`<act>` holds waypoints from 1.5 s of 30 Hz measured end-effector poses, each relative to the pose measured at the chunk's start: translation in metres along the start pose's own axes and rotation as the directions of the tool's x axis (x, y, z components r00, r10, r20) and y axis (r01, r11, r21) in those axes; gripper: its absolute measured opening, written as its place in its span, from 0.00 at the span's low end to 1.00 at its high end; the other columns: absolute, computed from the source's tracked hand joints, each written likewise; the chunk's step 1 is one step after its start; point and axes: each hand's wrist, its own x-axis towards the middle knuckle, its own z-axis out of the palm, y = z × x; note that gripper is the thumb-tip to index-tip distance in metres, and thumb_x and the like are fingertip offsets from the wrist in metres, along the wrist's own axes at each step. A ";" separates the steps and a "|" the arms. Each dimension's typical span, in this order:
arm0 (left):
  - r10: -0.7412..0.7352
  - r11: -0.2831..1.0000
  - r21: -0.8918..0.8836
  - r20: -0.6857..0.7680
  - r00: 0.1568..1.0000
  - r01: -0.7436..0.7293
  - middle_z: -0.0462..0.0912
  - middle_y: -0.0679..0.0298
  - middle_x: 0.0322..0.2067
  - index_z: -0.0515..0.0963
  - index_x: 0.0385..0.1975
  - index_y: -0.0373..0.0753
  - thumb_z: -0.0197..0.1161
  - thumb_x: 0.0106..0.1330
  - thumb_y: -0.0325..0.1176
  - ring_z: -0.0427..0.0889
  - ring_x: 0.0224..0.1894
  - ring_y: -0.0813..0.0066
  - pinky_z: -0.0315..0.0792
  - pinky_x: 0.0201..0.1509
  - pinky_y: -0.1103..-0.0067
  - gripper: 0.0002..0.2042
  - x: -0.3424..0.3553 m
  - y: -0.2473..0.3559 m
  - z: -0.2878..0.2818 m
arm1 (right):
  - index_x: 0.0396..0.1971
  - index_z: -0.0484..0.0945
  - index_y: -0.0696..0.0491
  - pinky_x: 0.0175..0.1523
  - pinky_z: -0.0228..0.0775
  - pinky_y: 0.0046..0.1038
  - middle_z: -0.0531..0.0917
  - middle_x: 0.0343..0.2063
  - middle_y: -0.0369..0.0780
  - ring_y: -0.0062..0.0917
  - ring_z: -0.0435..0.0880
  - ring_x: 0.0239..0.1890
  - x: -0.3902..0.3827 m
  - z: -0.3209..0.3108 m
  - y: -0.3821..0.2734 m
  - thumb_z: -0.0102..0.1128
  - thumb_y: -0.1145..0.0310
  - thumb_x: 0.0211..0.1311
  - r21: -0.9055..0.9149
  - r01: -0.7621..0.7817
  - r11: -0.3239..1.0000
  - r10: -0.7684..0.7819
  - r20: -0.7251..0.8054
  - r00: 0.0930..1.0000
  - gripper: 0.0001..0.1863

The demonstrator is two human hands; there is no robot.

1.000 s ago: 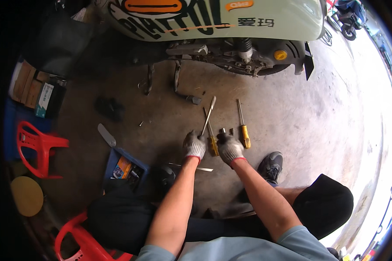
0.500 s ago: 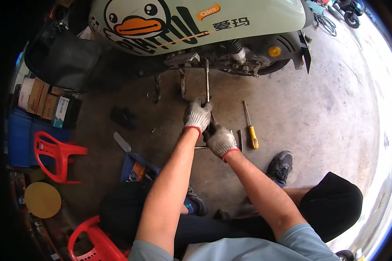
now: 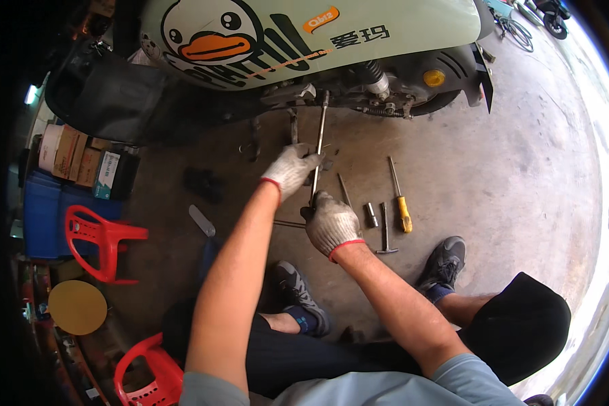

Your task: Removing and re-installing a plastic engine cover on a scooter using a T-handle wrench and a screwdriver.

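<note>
A long metal socket wrench slants down from the underside of a pale green electric scooter, its far end against the dark parts below the body panel. My left hand, in a whitish-grey glove with a red cuff, is closed around the bar at mid-length. Nearer to me, my right hand, gloved alike, grips the bar's lower end and hides its tip. To the right on the floor lie a yellow-handled screwdriver, a T-shaped wrench, a short metal socket and a thin rod.
Red plastic chairs stand at the left, near a yellow round seat, blue bins and cardboard boxes. My shoes flank the work area. A coiled cable lies at the far right.
The wrench's near end has swung left. My right hand has moved down to that end, while my left hand has shifted slightly up and left. The hands are farther apart.
</note>
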 end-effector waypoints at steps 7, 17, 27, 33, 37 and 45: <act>-0.335 0.676 -0.622 0.219 0.917 0.395 0.81 0.62 0.35 0.77 0.45 0.37 0.55 0.69 0.43 0.81 0.35 0.70 0.77 0.43 0.71 0.16 -0.062 -0.047 -0.037 | 0.39 0.73 0.60 0.46 0.73 0.42 0.82 0.35 0.55 0.48 0.82 0.42 -0.001 -0.007 -0.015 0.55 0.58 0.62 0.039 -0.048 0.998 0.048 0.013 0.999 0.18; -0.086 -0.139 -0.990 0.006 0.996 -0.007 0.74 0.65 0.27 0.75 0.41 0.37 0.48 0.70 0.51 0.71 0.30 0.71 0.70 0.41 0.72 0.20 -0.078 -0.036 0.004 | 0.37 0.74 0.58 0.47 0.72 0.42 0.82 0.34 0.53 0.47 0.81 0.41 -0.001 0.005 -0.019 0.49 0.60 0.64 0.136 -0.106 0.985 0.119 -0.090 0.989 0.15; 0.405 -0.125 -0.977 0.107 0.908 0.171 0.60 0.74 0.13 0.74 0.40 0.34 0.37 0.75 0.49 0.54 0.12 0.86 0.53 0.20 0.84 0.23 -0.086 -0.004 -0.004 | 0.37 0.75 0.54 0.44 0.70 0.46 0.81 0.31 0.54 0.51 0.80 0.38 0.006 0.032 -0.004 0.46 0.55 0.66 0.454 0.066 0.889 0.096 -0.325 0.941 0.17; 0.333 -0.108 -0.989 0.061 0.941 0.102 0.58 0.73 0.09 0.74 0.34 0.36 0.35 0.76 0.47 0.52 0.10 0.84 0.51 0.18 0.83 0.23 -0.086 -0.002 -0.005 | 0.35 0.76 0.52 0.43 0.71 0.45 0.82 0.31 0.52 0.48 0.81 0.38 0.001 0.035 -0.010 0.48 0.55 0.66 0.433 0.000 0.902 0.176 -0.368 0.913 0.16; 0.337 -0.080 -0.990 0.081 0.938 0.114 0.57 0.74 0.09 0.74 0.34 0.36 0.35 0.76 0.47 0.52 0.09 0.84 0.50 0.17 0.83 0.23 -0.086 0.002 -0.004 | 0.36 0.77 0.52 0.43 0.71 0.44 0.82 0.32 0.52 0.48 0.81 0.38 0.002 0.035 -0.009 0.47 0.55 0.66 0.474 0.025 0.880 0.176 -0.375 0.910 0.16; 0.277 0.098 -0.991 0.115 0.954 0.091 0.55 0.75 0.07 0.75 0.34 0.36 0.36 0.76 0.45 0.50 0.08 0.86 0.49 0.16 0.84 0.22 -0.089 0.019 0.000 | 0.35 0.79 0.55 0.45 0.71 0.40 0.82 0.33 0.51 0.47 0.81 0.39 0.005 0.041 -0.005 0.50 0.60 0.64 0.665 0.074 0.744 0.239 -0.367 0.899 0.14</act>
